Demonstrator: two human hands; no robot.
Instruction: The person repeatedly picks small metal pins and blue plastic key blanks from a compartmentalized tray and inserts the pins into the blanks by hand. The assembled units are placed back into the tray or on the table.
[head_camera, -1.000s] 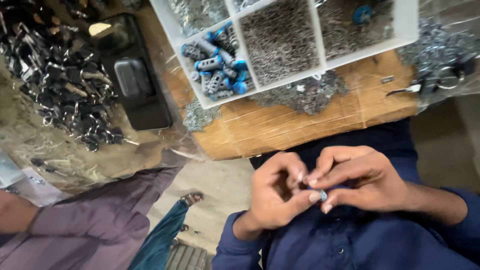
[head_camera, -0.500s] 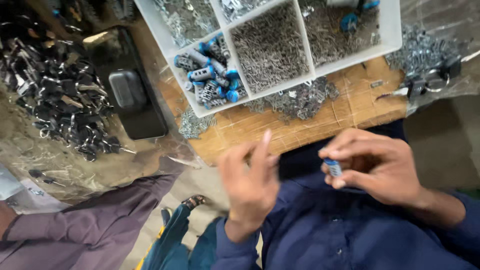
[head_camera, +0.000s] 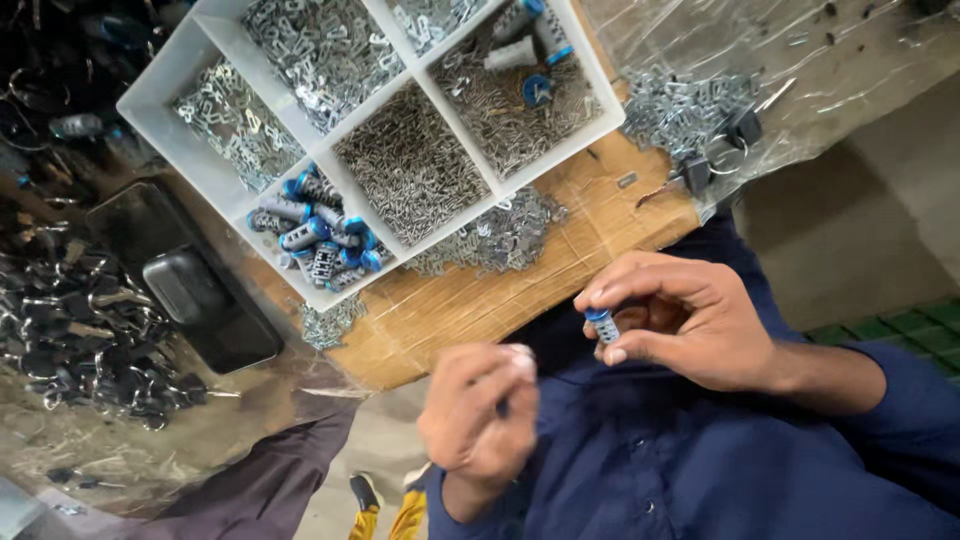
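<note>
Blue-capped and metal, the small cylinder (head_camera: 603, 325) is pinched between thumb and fingertips of your right hand (head_camera: 690, 320), held above your lap just off the wooden tabletop (head_camera: 560, 270). A second ago both hands met around it — now your left hand (head_camera: 478, 420) has pulled away and down, blurred and loosely curled; whether it carries anything, you can't tell. More such cylinders lie in the white divided tray (head_camera: 330, 295), well apart — so the piece rests with one hand alone.
</note>
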